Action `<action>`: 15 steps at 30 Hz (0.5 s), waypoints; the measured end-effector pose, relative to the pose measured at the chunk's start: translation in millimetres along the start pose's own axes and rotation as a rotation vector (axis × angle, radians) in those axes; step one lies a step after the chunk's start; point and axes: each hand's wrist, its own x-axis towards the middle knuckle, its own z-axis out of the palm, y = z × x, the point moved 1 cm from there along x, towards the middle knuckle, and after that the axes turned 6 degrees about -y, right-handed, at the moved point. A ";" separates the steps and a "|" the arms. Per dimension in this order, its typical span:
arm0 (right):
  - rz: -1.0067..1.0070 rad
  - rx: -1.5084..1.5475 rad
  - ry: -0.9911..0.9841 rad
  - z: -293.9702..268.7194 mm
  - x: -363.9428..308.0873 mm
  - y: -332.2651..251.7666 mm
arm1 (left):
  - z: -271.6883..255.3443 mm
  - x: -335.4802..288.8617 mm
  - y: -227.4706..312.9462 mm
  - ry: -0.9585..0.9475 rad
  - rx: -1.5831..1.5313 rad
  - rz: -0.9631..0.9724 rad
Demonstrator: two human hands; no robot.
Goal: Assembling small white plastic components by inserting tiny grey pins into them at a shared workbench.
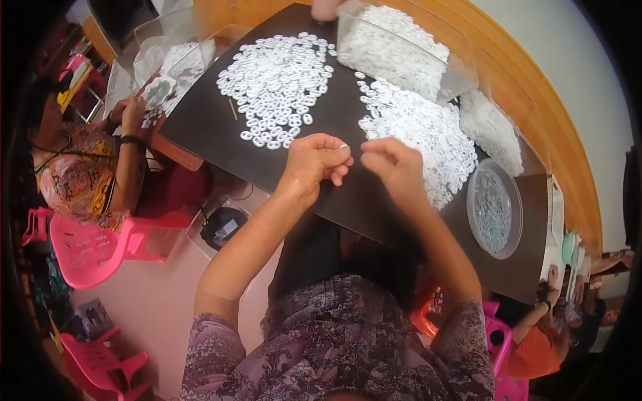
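My left hand [321,160] is closed in a pinch above the front edge of the dark table [200,127]. A small white plastic piece [344,147] shows at its fingertips, its shape too small to make out. Just to the right, and apart from it, my right hand [394,167] has its fingers drawn together; it is blurred, and whatever it pinches is hidden. Beyond my left hand spreads a pile of white oval pieces with holes [281,80]. A second, denser heap of white pieces [421,134] lies behind and right of my right hand.
A clear bin of white pieces [394,53] stands at the back, with a bagged white heap [491,130] beside it. On the right sits a round tub of small grey-blue parts [495,208]. At left, another person [87,160] works near a pink chair [100,247].
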 end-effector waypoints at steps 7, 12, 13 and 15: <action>-0.481 -0.368 0.188 2.7 -20.4 12.4 | 25.5 2.2 -2.5 -0.027 0.115 -0.021; -0.457 -0.339 0.253 -3.2 -25.6 17.5 | 40.5 1.4 0.8 -0.062 0.189 -0.016; -0.425 -0.311 0.264 -3.7 -26.8 18.7 | 42.2 1.8 0.8 -0.066 0.176 -0.025; -0.384 -0.287 0.260 -7.6 -30.9 22.0 | 44.2 2.9 -2.5 -0.087 0.222 0.003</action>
